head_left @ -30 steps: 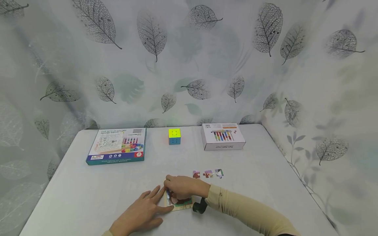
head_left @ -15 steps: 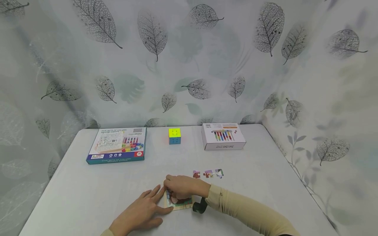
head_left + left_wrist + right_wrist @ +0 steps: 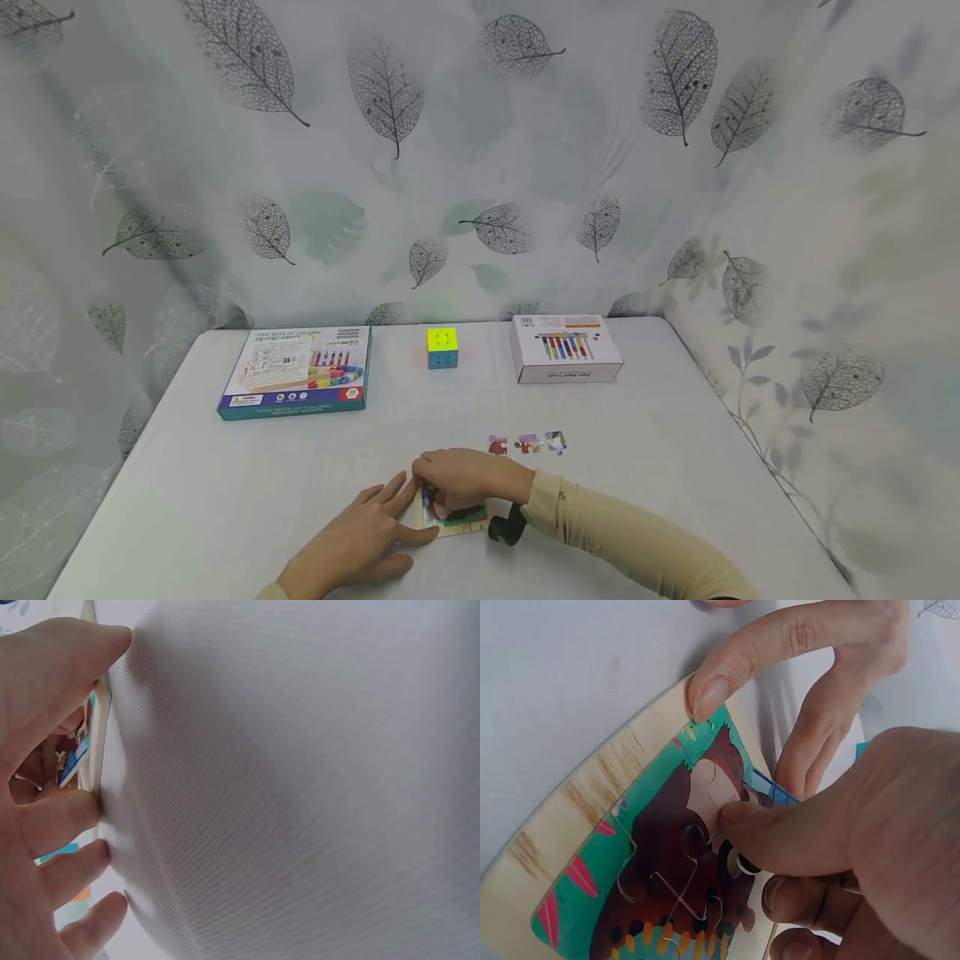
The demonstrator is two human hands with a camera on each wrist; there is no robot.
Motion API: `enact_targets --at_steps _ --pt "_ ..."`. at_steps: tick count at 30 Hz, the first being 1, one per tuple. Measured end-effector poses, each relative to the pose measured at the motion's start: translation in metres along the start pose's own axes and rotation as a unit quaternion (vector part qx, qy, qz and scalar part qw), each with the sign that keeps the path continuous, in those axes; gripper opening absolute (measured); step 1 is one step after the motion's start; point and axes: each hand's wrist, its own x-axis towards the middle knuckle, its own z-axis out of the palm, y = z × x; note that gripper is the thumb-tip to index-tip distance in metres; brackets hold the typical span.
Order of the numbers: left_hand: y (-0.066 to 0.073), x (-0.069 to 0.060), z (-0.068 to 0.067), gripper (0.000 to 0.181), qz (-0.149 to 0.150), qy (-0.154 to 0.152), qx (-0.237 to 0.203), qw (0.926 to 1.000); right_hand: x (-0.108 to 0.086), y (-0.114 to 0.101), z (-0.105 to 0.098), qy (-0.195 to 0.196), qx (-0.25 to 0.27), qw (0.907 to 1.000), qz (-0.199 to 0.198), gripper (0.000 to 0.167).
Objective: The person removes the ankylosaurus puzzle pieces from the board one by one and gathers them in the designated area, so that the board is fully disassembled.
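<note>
A wooden-framed picture puzzle [image 3: 463, 528] [image 3: 97, 750] [image 3: 574, 791] lies under both hands near the table's front. My left hand [image 3: 352, 533] [image 3: 37, 825] [image 3: 802, 637] has its fingers spread, thumb and index fingertips touching the frame's border. Over the picture, my right hand [image 3: 472, 475] [image 3: 810, 832] pinches a puzzle piece at the far-left part of the board; its fingers hide most of that piece. In the left wrist view a blue-and-white piece [image 3: 75, 761] stands tilted by those fingers. Joined pieces with a dark red figure fill the visible picture.
Three loose pieces [image 3: 528, 443] lie beyond the right hand. Farther back are a flat box [image 3: 296, 371], a yellow and blue cube [image 3: 442, 347] and a white box [image 3: 567, 348]. A dark green object [image 3: 507, 527] is beside the right wrist. Leaf-patterned cloth hangs behind.
</note>
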Motion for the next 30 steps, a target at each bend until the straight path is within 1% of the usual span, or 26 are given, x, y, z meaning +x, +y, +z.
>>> enact_targets --at_steps 4,10,13,21,30 --pt "0.0001 0.0001 0.0002 0.042 0.000 0.003 0.000 1.0000 -0.0001 0.0005 0.0003 0.004 0.001 1.0000 -0.004 0.039" --pt "-0.0010 0.0004 0.0018 0.042 0.005 0.009 0.005 0.9999 -0.0017 0.0003 -0.0012 0.009 0.029 0.9995 -0.008 0.021" --pt "-0.0013 0.0005 0.0018 0.042 0.006 0.010 0.006 0.9999 -0.0016 0.0005 -0.0016 0.009 0.045 0.9989 -0.009 0.017" --pt "-0.0010 0.0011 0.0011 0.042 0.004 0.006 0.005 1.0000 -0.0018 0.0019 0.0002 0.011 0.039 0.9989 -0.022 0.017" --pt "-0.0001 0.0007 -0.0006 0.041 0.007 0.007 0.004 0.9999 -0.0031 0.0006 -0.0015 -0.003 0.080 0.9968 -0.005 0.018"
